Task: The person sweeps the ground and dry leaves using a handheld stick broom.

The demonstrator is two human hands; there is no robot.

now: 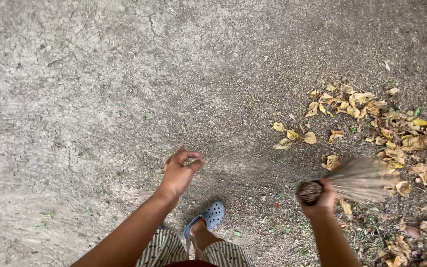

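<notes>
My right hand (319, 201) grips the bound end of a twig broom (357, 179). Its bristles are blurred with motion and reach to the right over a spread of dry yellow and brown leaves (396, 138). My left hand (180, 170) hangs free out in front at centre left, fingers loosely curled, with nothing in it. It is above bare dirt ground (124, 89). Below, my foot in a blue perforated clog (208, 217) stands on the ground, and striped shorts show at the bottom edge.
Dry leaves cover the right side from mid-height down to the bottom right corner. A few loose leaves (292, 134) lie apart near the centre. The left and top are cracked, swept grey dirt with small green specks.
</notes>
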